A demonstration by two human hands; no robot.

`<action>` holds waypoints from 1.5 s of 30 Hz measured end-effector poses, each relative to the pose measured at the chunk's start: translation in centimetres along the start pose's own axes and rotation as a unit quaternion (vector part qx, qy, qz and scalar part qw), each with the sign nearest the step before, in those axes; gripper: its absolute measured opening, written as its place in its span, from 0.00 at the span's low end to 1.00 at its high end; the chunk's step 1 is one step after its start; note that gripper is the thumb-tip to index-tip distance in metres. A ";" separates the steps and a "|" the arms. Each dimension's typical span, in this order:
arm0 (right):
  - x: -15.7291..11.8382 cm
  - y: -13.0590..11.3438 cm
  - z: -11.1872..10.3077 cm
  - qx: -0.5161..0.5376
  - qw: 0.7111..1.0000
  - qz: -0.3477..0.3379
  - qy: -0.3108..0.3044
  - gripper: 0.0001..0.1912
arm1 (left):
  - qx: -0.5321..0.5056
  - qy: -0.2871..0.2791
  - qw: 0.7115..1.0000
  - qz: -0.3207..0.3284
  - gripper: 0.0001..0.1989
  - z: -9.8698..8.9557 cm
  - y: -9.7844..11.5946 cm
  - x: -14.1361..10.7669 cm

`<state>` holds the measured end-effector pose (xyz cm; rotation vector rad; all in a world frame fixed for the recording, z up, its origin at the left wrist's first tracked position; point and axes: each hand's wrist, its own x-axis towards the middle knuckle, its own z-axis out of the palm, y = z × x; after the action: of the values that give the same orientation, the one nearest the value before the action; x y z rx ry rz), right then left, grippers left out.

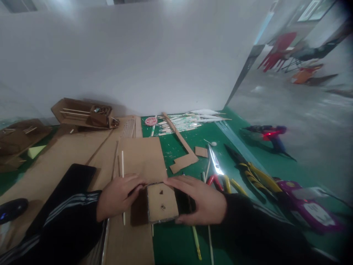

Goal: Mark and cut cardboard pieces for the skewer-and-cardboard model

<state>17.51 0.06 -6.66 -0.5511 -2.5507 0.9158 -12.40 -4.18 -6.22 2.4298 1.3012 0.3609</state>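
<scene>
Square brown cardboard box, held
It is spanned by the right hand; the left hand is curled beside it, pinch unclear.

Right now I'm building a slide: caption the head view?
Left hand and right hand at a small cardboard box, pliers nearby.

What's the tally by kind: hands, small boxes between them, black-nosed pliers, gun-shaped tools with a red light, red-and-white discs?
Left hand and right hand: 2
Small box: 1
Black-nosed pliers: 1
Gun-shaped tool: 1
Red-and-white disc: 1
Total: 6
</scene>
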 end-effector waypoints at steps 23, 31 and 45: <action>0.1 -0.4 -0.4 -0.003 1.000 0.020 -0.018 0.48 | -0.016 -0.007 1.000 -0.014 0.16 0.3 -0.1 -0.2; -0.1 0.3 0.0 -0.008 1.000 0.011 -0.018 0.50 | -0.011 0.016 1.000 -0.003 0.16 0.3 0.1 -0.1; -0.1 0.2 0.1 0.002 1.000 0.004 -0.004 0.50 | 0.001 0.006 1.000 -0.014 0.16 0.3 0.1 -0.2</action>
<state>17.58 0.11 -6.90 -0.5575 -2.5559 0.9276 -12.27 -4.43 -6.49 2.4115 1.3404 0.3664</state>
